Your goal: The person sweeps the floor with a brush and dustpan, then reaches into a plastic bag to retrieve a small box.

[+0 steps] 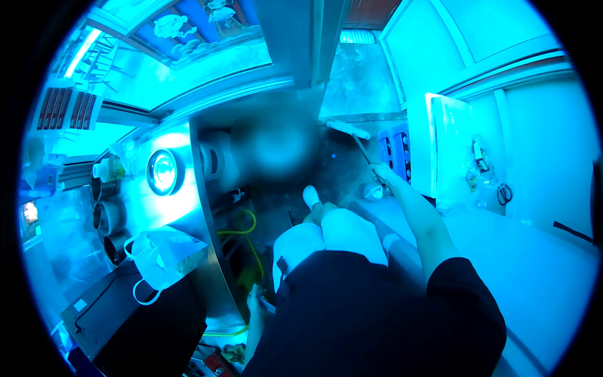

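Note:
My right hand (pixel 384 173) reaches forward and grips the dark handle (pixel 362 150) of a long-headed brush or squeegee. Its pale, narrow head (pixel 347 128) is tilted above the dark floor (pixel 337 167), near the doorway. Low on the other side, my left hand (pixel 255 300) hangs beside my hip, closed around a pale rod-like thing (pixel 267 305); most of that thing is hidden by my shirt. A yellow hose (pixel 254 254) curls on the floor close to the left hand.
On the left, a metal counter (pixel 141 202) bears a round metal bowl (pixel 165 172), a bottle (pixel 107 169) and a white bag (pixel 162 257). A blue crate (pixel 400 151) stands right, by a white chest-like surface (pixel 509 254) with scissors (pixel 504 194) above. A blur covers the centre.

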A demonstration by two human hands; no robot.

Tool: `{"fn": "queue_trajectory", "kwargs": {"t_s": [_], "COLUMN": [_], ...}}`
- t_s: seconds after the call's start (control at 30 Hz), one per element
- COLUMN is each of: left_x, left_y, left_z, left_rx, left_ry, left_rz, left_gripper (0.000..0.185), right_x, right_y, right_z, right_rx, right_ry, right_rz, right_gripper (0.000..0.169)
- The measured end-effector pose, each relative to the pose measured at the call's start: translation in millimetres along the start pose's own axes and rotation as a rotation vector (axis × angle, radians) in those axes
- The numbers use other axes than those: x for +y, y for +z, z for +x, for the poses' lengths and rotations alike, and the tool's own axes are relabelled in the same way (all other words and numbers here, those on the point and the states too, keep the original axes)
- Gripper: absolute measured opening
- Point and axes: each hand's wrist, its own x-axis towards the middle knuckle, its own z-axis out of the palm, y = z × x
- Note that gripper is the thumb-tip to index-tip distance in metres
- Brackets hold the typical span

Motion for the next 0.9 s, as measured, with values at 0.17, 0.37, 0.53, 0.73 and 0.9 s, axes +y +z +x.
{"fn": "queue_trajectory", "kwargs": {"t_s": [0.17, 0.37, 0.53, 0.73, 0.9], "left_x": [2, 5, 37, 86, 116], "left_y": [2, 24, 69, 141, 196], "left_z": [-16, -25, -2, 21, 41], "left_rx": [-0.019, 0.059, -0.098, -0.222, -0.351], "left_ry": [0.095, 0.190, 0.314, 0.287, 0.338], "left_rz": [0.167, 0.304, 0.510, 0.676, 0.743], "left_gripper": [0.023, 0.021, 0.024, 0.025, 0.034], "right_x": [54, 144, 186, 102, 140], "right_y": [13, 13, -65, -59, -13], "right_z": [56, 62, 38, -25, 27], "right_rx": [0.129, 0.091, -0.109, -0.033, 0.118], "right_ry": [-0.160, -0.188, -0.066, 0.179, 0.094], "right_rz": [-0.189, -0.792, -0.722, -0.271, -0.223], "right_gripper": [0.030, 0.037, 0.042, 0.035, 0.021]}}
